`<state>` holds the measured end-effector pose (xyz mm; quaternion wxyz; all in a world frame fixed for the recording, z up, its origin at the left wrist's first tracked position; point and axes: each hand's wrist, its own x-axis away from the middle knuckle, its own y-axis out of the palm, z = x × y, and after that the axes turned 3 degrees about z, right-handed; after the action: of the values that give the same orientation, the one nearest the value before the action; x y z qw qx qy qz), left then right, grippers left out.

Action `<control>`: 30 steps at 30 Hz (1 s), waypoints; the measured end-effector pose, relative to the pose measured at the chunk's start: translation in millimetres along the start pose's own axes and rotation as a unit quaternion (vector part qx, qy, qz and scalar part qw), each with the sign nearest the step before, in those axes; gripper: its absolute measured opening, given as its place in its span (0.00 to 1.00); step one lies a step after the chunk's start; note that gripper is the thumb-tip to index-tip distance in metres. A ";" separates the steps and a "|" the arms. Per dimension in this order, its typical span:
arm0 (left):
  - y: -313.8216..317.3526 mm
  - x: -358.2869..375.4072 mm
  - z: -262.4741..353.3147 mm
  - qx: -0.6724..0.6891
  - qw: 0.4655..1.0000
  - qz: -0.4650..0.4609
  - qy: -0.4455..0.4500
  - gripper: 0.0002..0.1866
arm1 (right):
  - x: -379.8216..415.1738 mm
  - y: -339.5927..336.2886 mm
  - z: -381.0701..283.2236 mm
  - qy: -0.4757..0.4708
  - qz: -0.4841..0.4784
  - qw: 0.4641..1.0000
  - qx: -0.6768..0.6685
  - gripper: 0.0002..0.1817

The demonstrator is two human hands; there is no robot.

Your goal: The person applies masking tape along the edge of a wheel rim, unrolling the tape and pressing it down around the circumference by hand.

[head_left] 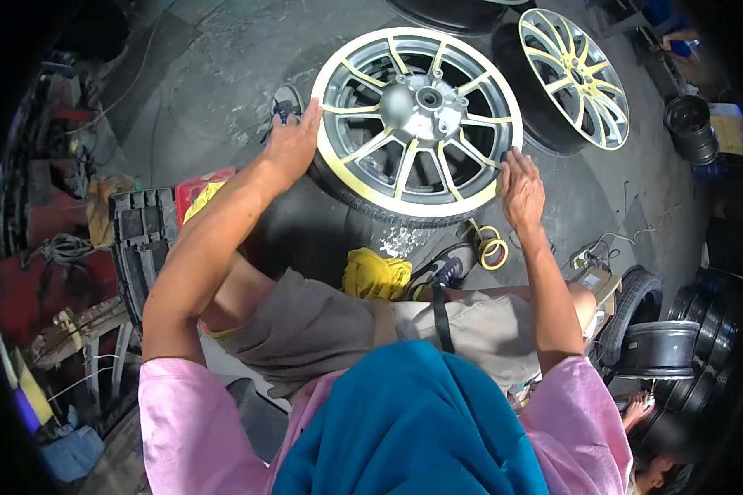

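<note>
An alloy wheel [406, 181] lies before me, its outer lip and spokes striped with yellow masking tape and its hub bare metal. A blurred round patch covers part of the hub. My left hand [291, 148] grips the wheel's left edge, its fingers along the lip. On the right edge, my right hand [523, 191] has its fingers curled against the lip; part of its grip is hidden. A tyre [363, 209] shows under the wheel. Rolls of yellow tape [493, 248] lie on the floor below my right hand.
Another taped wheel [576, 78] leans at the upper right. A yellow cloth [376, 274] lies near my shoe [454, 266]. A black plastic crate [143, 247] stands to my left. Several dark rims [659, 346] are at the right, beside another person's hand [638, 408].
</note>
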<state>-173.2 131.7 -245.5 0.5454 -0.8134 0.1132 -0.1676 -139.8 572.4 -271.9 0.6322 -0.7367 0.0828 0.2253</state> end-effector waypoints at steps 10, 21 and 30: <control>32.5 -114.3 -29.4 0.453 0.826 0.177 -0.285 0.13 | -124.3 90.8 93.5 0.361 -0.084 0.892 -0.259 0.24; 50.2 -232.7 -44.9 0.638 0.728 -0.003 -0.249 0.30 | -263.9 152.0 63.3 0.209 -0.283 0.874 -0.334 0.25; 35.8 -312.3 -12.9 0.571 0.794 -0.035 -0.207 0.36 | -334.3 207.4 -10.1 0.064 -0.303 0.931 -0.195 0.32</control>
<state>-465.2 221.8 -320.7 0.9148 -0.3733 -0.1470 -0.0478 -517.6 469.4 -310.3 0.5081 -0.8482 -0.1494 -0.0131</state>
